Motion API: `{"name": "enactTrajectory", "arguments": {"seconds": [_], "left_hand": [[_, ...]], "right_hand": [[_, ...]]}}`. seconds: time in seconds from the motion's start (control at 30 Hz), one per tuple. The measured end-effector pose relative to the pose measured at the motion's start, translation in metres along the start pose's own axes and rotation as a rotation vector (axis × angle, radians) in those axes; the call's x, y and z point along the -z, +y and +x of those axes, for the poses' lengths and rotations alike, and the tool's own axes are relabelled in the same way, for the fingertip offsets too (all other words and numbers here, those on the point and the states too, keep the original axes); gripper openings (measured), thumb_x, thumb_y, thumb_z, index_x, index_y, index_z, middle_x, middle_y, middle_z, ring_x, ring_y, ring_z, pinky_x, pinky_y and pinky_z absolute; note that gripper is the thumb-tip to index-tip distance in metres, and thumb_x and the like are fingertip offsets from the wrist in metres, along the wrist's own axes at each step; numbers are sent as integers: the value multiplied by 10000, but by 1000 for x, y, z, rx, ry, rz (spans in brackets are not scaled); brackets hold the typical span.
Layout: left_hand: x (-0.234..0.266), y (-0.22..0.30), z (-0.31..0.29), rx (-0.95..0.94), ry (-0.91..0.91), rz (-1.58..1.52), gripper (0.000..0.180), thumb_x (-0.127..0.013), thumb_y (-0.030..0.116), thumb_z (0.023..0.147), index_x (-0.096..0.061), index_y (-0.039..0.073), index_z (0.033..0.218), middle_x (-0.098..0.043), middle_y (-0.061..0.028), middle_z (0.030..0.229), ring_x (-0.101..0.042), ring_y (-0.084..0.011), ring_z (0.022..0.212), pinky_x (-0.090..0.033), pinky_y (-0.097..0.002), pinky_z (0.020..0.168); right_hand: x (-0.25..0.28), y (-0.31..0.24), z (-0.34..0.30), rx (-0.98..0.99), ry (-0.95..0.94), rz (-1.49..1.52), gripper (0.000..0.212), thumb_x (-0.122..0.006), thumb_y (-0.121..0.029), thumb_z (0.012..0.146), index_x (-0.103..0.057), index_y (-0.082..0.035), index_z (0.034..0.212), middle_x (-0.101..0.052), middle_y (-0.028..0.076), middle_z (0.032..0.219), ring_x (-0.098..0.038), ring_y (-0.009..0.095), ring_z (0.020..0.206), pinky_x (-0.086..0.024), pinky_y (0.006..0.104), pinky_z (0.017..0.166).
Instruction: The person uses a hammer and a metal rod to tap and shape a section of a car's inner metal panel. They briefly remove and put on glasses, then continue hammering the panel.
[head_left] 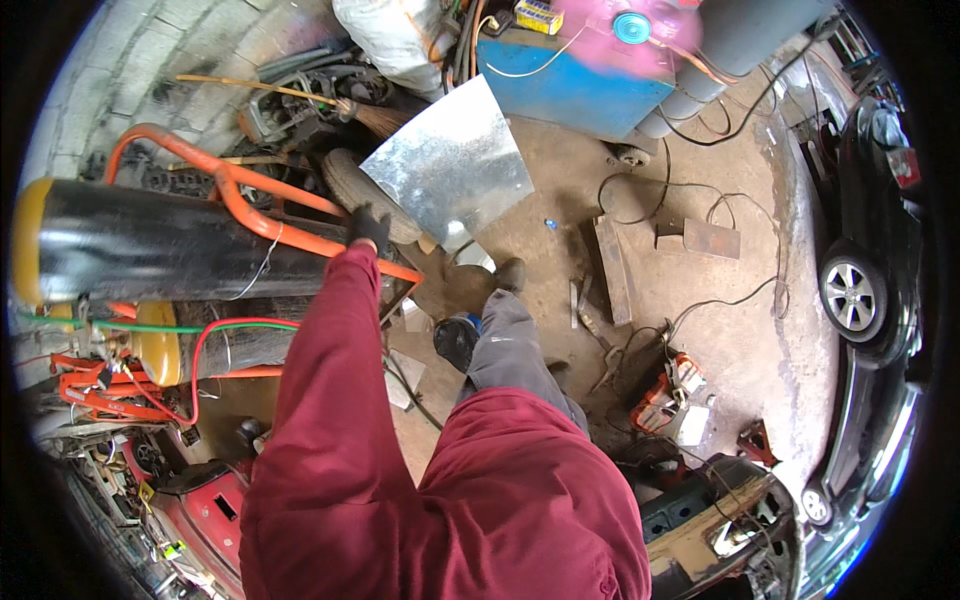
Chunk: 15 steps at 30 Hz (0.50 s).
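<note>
My left hand point(369, 228), in a dark glove, reaches out over the orange tubular frame of a cylinder trolley point(285, 232). Its fingers look stretched and apart, with nothing seen in them. Just beyond the hand is a worn tyre point(350, 180), partly covered by a shiny square metal sheet point(455, 155) that leans on it. A large black gas cylinder with a yellow end point(170, 240) lies along the trolley, left of my hand. Below it shows a second cylinder with a yellow end point(158, 356). My right hand does not show.
Red hose point(200, 365) and green hose point(180, 327) cross the cylinders. A blue box point(560, 90) stands ahead, and a broom point(370, 118) lies at the far left. Steel pieces point(612, 270), cables and an orange machine point(665, 390) lie on the right floor. A black car point(860, 220) stands far right.
</note>
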<state>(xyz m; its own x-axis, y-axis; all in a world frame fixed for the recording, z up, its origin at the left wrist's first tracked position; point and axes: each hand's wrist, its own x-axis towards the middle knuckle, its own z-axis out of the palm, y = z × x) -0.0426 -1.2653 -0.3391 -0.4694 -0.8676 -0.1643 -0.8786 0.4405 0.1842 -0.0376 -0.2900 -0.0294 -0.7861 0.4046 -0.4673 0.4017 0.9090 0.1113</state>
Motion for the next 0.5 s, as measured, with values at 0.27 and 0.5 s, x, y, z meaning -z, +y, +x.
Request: {"name": "enactTrajectory", "arguments": {"seconds": [0.27, 0.5], "left_hand": [[-14, -27, 172, 4, -86, -45, 771, -799, 353, 875, -535, 126, 1563, -443, -209, 1668, -397, -391, 1554, -345, -486, 1279], [-49, 15, 211, 195, -372, 239, 908, -849, 436, 848, -448, 214, 1632, -333, -150, 1743, -412, -394, 1545, -391, -531, 1241]], "right_hand": [[52, -73, 23, -24, -76, 269, 442, -634, -258, 1058, -622, 30, 1393, -674, 274, 1342, -636, 438, 1268, -485, 503, 1104], [72, -275, 16, 3, -237, 320, 451, -656, -179, 1077, -573, -15, 1488, -708, 148, 1354, -669, 233, 1201, -516, 348, 1053]]}}
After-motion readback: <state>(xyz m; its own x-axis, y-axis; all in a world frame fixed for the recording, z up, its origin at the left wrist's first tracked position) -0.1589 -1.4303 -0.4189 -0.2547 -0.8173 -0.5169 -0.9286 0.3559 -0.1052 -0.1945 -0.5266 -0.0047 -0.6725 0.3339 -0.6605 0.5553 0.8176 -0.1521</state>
